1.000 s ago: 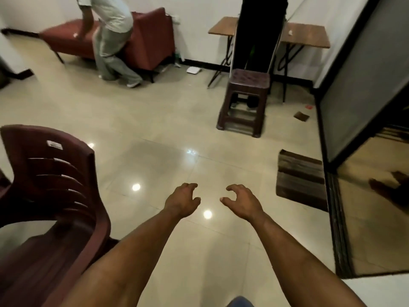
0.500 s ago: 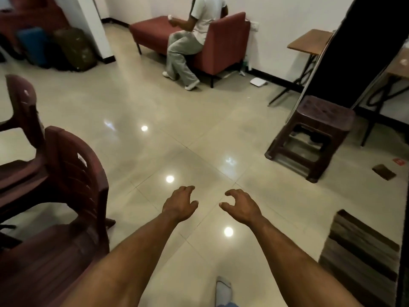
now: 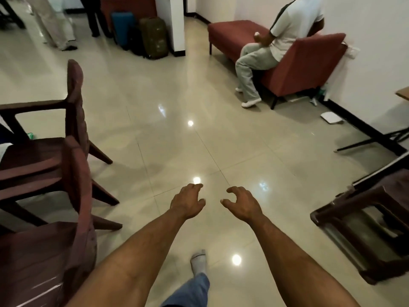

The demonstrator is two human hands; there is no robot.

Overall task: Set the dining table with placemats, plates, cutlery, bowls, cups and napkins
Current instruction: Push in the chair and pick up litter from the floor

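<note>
Left hand (image 3: 188,201) and right hand (image 3: 242,203) extend side by side over the tiled floor (image 3: 155,107), fingers loosely curled, grasping nothing. No tableware in view. Two stacked maroon chairs (image 3: 66,151) stand near left; dark stool (image 3: 365,222) near right. A person (image 3: 276,41) sits on the far red sofa (image 3: 298,63); suitcases (image 3: 141,34) far left.

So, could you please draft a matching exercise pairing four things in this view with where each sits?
Things:
1. blue suitcase
2. red sofa
3. brown plastic stool
4. stacked brown chairs

Places:
A. right edge, near the right hand
B. left side
C. far, beside the white pillar
D. against the right wall, a person seated on it

Pairs: 1-C, 2-D, 3-A, 4-B
</note>
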